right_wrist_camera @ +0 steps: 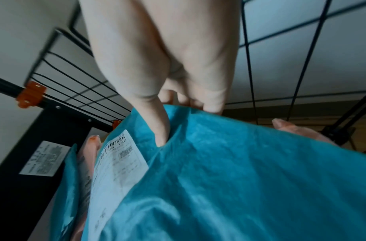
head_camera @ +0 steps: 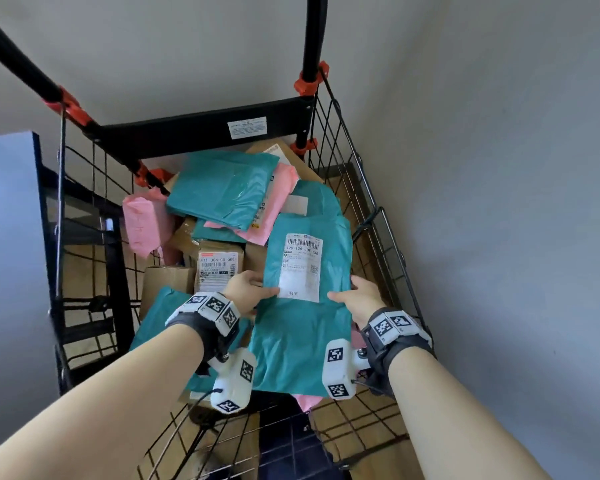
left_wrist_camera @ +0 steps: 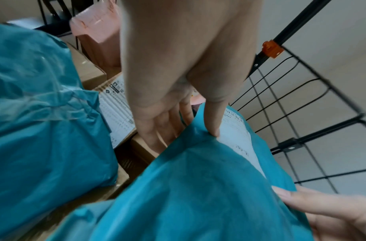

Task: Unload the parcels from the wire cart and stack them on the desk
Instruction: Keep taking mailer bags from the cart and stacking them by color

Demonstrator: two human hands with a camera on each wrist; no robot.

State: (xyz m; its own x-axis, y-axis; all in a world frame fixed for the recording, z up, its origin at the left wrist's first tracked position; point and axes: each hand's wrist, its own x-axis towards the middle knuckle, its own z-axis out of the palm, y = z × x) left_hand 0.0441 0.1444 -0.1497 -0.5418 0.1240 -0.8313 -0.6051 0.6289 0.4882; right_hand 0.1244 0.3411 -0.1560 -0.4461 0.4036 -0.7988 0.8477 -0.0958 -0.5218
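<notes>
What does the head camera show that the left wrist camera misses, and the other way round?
Only the head view shows the whole wire cart, both forearms, and the heaped teal bag at the back. Only the left wrist view shows the left hand's fingers going under the teal parcel while its thumb presses on top. Both show that parcel held by both hands, its white label, and cardboard boxes beneath.

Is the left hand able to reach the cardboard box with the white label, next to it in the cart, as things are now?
Probably not right away. The left hand is pinching the teal mailer together with the right hand. The labelled cardboard box lies uncovered just beyond its fingers, so once it lets go the way looks free.
</notes>
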